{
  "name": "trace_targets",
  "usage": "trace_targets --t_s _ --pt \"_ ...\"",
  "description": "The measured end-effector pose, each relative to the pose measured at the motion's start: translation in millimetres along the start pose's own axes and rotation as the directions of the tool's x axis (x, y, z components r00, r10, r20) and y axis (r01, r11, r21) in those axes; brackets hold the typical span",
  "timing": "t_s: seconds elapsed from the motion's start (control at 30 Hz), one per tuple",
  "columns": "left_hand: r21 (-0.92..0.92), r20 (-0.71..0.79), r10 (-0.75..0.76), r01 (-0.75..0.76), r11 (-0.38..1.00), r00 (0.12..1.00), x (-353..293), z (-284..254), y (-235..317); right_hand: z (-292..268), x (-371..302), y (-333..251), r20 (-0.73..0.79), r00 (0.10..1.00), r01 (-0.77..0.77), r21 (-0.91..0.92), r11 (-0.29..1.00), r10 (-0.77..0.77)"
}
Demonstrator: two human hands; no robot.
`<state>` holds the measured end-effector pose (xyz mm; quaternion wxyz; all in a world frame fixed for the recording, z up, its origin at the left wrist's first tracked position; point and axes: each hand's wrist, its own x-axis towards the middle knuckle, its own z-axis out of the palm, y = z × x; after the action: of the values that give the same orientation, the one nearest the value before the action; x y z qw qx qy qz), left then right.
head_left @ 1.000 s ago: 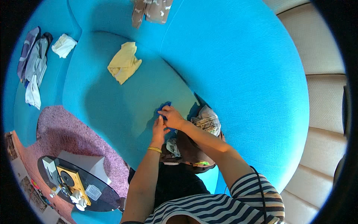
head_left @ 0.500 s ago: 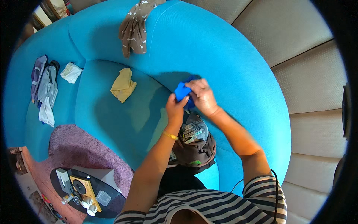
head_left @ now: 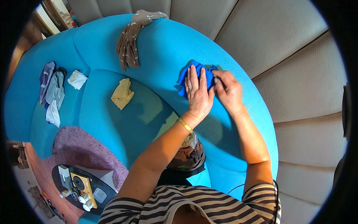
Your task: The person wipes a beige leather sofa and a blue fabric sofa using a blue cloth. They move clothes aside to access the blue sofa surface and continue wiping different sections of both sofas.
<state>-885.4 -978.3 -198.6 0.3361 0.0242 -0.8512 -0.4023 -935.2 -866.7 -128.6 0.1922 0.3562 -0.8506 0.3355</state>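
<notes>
A bright blue piece of cloth (head_left: 209, 77), its kind hidden by my hands, lies crumpled against the sofa backrest. My left hand (head_left: 199, 96) rests flat on it, fingers stretched out over the fabric. At the cloth's right edge, my right hand (head_left: 229, 91) is closed, with thumb and fingertips pinching the fabric. Below my left wrist sits a pile of dark clothes (head_left: 189, 159), partly covered by my forearm. A folded yellow garment (head_left: 122, 94) lies on the seat to the left.
The turquoise curved sofa (head_left: 160, 48) carries a brown patterned garment (head_left: 128, 44) draped over its backrest. White cloth (head_left: 77, 79) and grey and purple clothes (head_left: 56, 87) lie at the far left. A dark oval table (head_left: 106, 188) holding several items stands at lower left.
The blue cloth has gone from being held up between both hands to lying on the backrest, farther up and right. My left hand has flattened onto it; my view has shifted slightly.
</notes>
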Motion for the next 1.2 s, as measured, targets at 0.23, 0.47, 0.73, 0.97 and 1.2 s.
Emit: trace_targets --t_s 0.23,0.47,0.73,0.97,1.2 --pt "0.108 -0.146 0.058 -0.043 0.993 0.987 40 5 -41 -9 1 -6 0.023 0.996 -0.085 0.194 0.977 0.082" --pt "0.127 -0.017 -0.02 0.022 0.992 1.0 31 6 17 -23 13 9 -0.013 0.914 -0.305 0.64 0.706 0.406" --pt "0.083 0.064 0.385 -0.389 0.917 0.921 -42 12 49 -25 8 8 0.047 0.936 -0.308 0.588 0.748 0.349" --pt "0.239 0.026 0.543 -0.532 0.812 0.84 58 -14 -39 -26 12 3 -0.039 0.985 -0.145 0.315 0.938 0.165" --pt "0.237 -0.054 0.324 -0.303 0.923 0.944 80 -6 3 -36 21 4 -0.078 0.99 -0.094 0.226 0.97 0.114"
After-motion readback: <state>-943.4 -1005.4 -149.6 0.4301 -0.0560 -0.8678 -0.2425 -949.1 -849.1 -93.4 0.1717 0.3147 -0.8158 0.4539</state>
